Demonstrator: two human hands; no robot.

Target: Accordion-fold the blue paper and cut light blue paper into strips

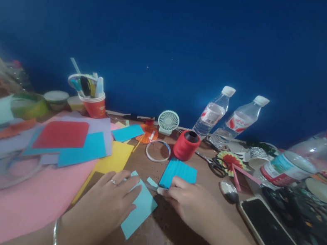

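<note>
My left hand [108, 199], with a ring and a bracelet, is closed on a light blue sheet of paper [142, 209] and covers its left part. My right hand [189, 203] is closed around a slim greyish piece at its fingertips, too small and blurred to name. Beside those fingertips lies a pale paper strip [152, 182], close to the sheet's upper edge. A pleated bright blue paper [178, 175] sits just behind my right hand and is partly hidden by it. Right behind that stands a red thread spool [186, 147].
Scissors [217, 166], a spoon [229, 192] and a phone [276, 235] lie to the right. Two water bottles [212, 114] and a small fan [168, 121] stand at the back. A tape roll [158, 151] lies mid-table. Coloured sheets [61, 135] and a red cup [93, 106] are leftward.
</note>
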